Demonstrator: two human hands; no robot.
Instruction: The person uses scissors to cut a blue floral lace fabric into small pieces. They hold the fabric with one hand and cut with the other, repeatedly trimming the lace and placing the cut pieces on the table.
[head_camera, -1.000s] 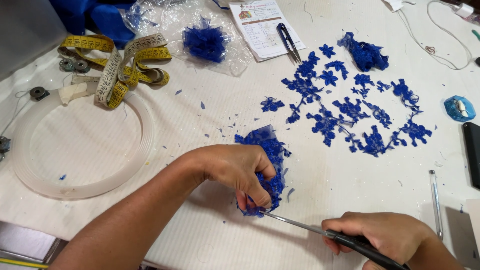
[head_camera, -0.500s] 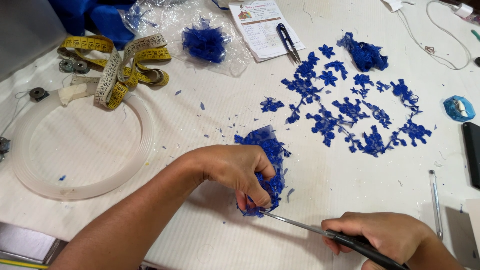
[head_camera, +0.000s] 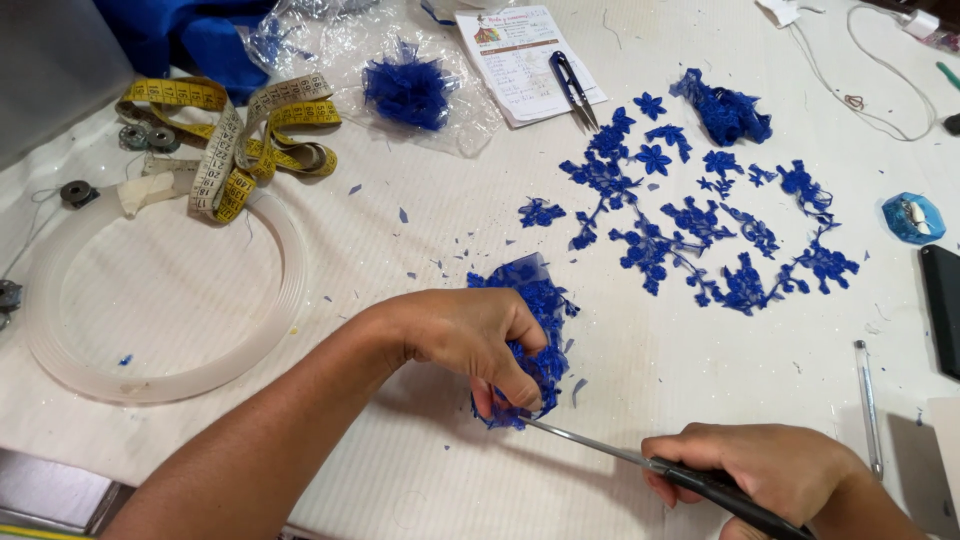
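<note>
My left hand pinches a piece of blue lace against the white cloth-covered table, fingers curled over its lower edge. My right hand grips black-handled scissors, and the thin blades point left, their tips meeting the lace just below my left fingers. Cut blue lace flowers lie spread out on the table beyond the hands.
A white embroidery hoop lies at left, a yellow tape measure behind it. Clear plastic holding blue lace scraps, a printed card, small thread snips, a pen, a blue holder and a dark phone lie around.
</note>
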